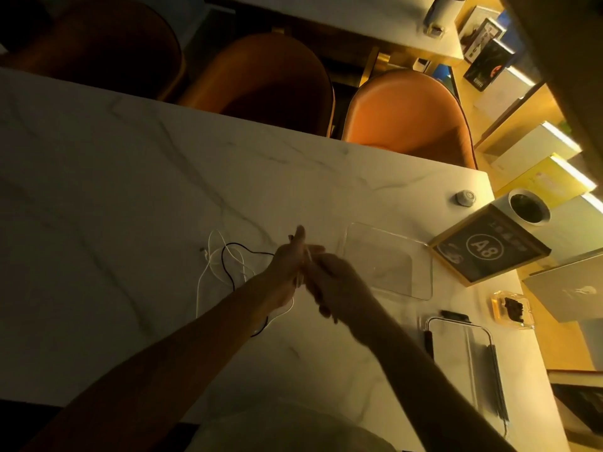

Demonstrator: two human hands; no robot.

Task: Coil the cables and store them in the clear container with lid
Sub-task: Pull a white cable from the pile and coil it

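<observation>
A white cable [213,267] and a black cable [228,265] lie tangled on the marble table [114,190], left of my hands. My left hand [287,269] is raised with its fingers straight, and the white cable runs across its palm. My right hand [329,282] meets it from the right, fingers curled, pinching that white cable. The clear container [388,261] sits open and empty just right of my hands. Its clear lid [460,360] with dark clips lies nearer me on the right.
A black A8 sign [489,249] and a white cup [528,207] stand at the right table edge, with a small round device [465,198] behind and an ashtray [512,309] close by. Orange chairs [408,109] line the far side. Shelves of boxes [538,148] run along the right.
</observation>
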